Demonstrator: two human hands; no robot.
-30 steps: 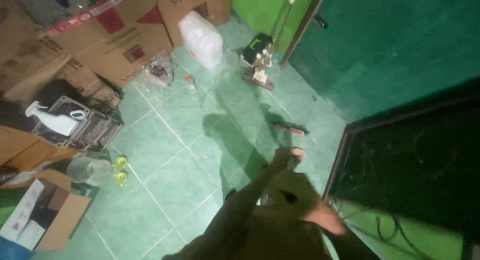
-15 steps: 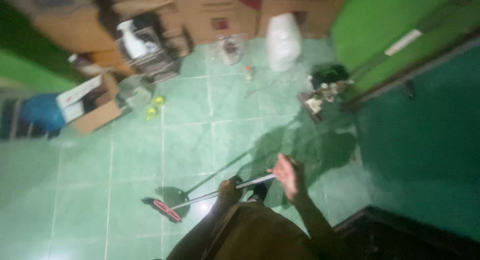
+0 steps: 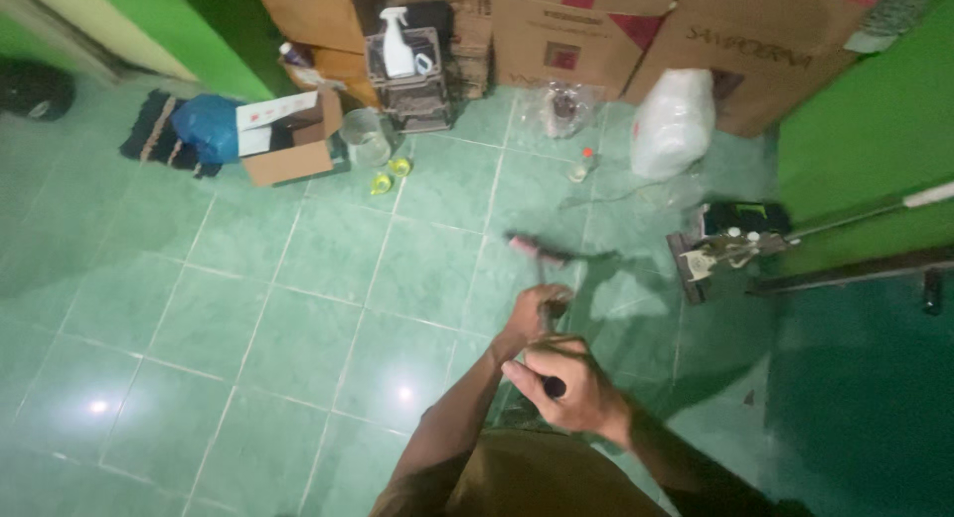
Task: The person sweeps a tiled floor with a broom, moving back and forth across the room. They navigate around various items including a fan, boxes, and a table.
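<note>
a: both hands are wrapped tight around one long stick. right hand (image 3: 566, 386) is clamped on the top end, close to the body. left hand (image 3: 537, 313) is clamped a bit lower down the stick.

b: what stick is it?

a: it looks like a broom or a mop (image 3: 542, 278). its head (image 3: 537, 249) is the blurry dark and pink bit on the green floor (image 3: 248, 328).

b: which way does it lie from the hands?

a: it runs forward and down, away from the body. the long way of the stick goes from the right hand, through the left hand, out to the head on the tiles. so the left hand is nearer to the head and the right hand is farthest from it.

b: where does it point?

a: toward the big cardboard boxes (image 3: 596, 30) at the wall, and near a small bottle (image 3: 586, 164) and a white bag (image 3: 674, 124).

b: what else is there?

a: a spray bottle (image 3: 397, 45) on a dark crate, an open box (image 3: 288, 144), a blue bag (image 3: 207, 127), and another cleaning tool (image 3: 730, 249) lying by the green wall on the right.

b: is the head flat on the floor?

a: i cannot tell, it is too blurry.
</note>
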